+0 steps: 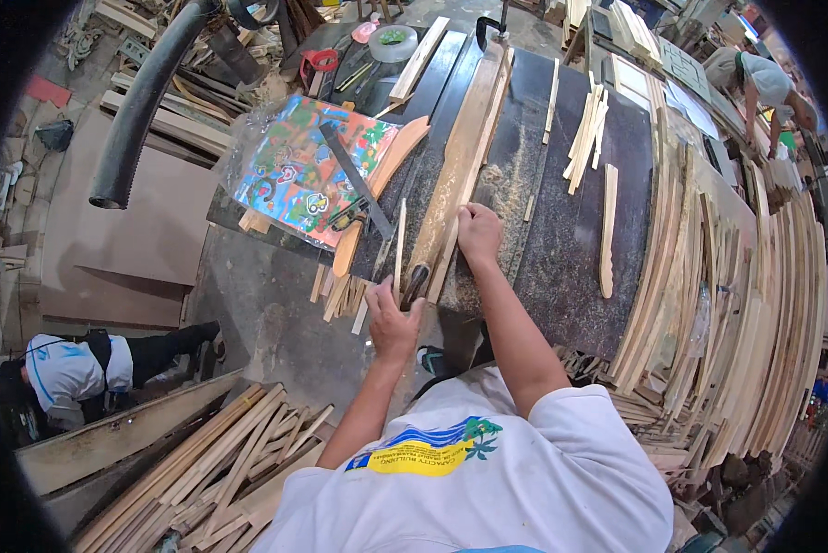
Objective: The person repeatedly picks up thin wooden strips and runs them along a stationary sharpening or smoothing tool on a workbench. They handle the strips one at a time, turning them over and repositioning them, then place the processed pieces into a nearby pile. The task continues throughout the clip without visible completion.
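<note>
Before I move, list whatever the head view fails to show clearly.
All in the head view:
Thin pale wooden strip: lower end, hidden by the left hand.
Bare right hand: any grip, hidden by its own curled fingers.
Black metal clamp: top end, cut off by the picture's upper edge.
Person in pale shirt, upper right: what the hands touch, too small.

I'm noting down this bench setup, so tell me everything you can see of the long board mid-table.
The long board is narrow, brown and apparently wood, its face blotched with paler patches. It lies lengthwise on the dark table, its far end at a black clamp that seems to hold it down. A paler strip runs along its right side, where the right hand is curled. At its near end is a dark piece I can't identify; the left hand is close by, contact unclear.
</note>
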The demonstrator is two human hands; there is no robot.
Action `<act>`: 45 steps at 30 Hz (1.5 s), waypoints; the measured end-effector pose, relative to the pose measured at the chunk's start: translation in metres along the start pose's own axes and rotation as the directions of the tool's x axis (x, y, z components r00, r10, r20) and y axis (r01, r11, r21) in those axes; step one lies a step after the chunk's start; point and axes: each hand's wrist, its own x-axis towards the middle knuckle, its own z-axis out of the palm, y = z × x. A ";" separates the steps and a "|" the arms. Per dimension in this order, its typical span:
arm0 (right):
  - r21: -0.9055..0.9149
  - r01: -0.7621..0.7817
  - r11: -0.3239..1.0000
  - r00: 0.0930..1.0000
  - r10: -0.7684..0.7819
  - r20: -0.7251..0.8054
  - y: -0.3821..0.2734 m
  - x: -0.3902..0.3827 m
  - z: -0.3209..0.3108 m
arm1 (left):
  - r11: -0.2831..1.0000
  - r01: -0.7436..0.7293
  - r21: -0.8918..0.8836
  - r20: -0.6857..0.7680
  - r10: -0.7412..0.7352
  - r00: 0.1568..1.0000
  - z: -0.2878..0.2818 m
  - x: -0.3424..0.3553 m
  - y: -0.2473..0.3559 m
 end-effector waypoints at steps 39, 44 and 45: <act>-0.066 0.074 0.995 0.997 -0.075 -0.022 0.009 0.044 -0.003 | 0.955 -0.148 0.256 0.590 -0.032 0.807 -0.075 -0.016 0.071; -0.093 0.040 0.995 0.999 -0.040 0.004 0.005 0.072 -0.001 | 0.955 -0.148 0.257 0.572 -0.027 0.820 -0.057 0.004 0.070; -0.095 0.033 0.995 0.999 -0.033 0.007 0.003 0.077 -0.002 | 0.954 -0.140 0.265 0.569 -0.037 0.822 -0.054 0.008 0.072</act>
